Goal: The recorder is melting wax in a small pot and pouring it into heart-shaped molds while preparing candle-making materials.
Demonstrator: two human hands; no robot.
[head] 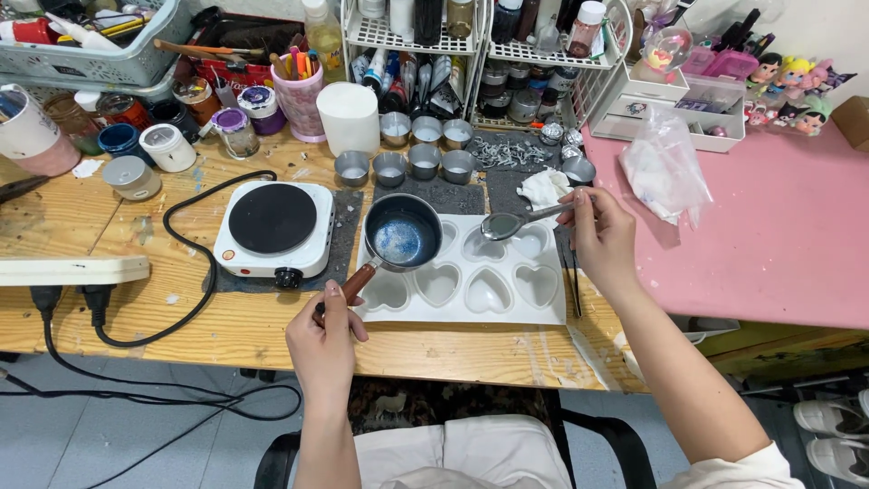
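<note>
Over the white heart-shaped mould (471, 282) on the wooden bench (109, 226), in the head view, your left hand (323, 346) is closed round the brown handle of the small dark saucepan (401, 237), which hangs tilted above the mould's upper-left hearts, while your right hand (599, 234) pinches the end of a metal spoon (512, 223) between fingers and thumb, its bowl poised over an upper-middle cavity. To do this cleanly, keep the pan low and steady so nothing drips across the ridges between hearts, hold the spoon bowl level, and bring it close to the cavity before you tip it. Mind the hot plate (272, 226) just left of the pan and its black cable (195, 272) trailing toward you. You cannot tell from here how much bluish melt remains in the pan, whether the spoon is loaded, or which hearts are already filled, since white on white hides any level. The small metal cups (407, 165) behind look empty, though glare makes that uncertain.
</note>
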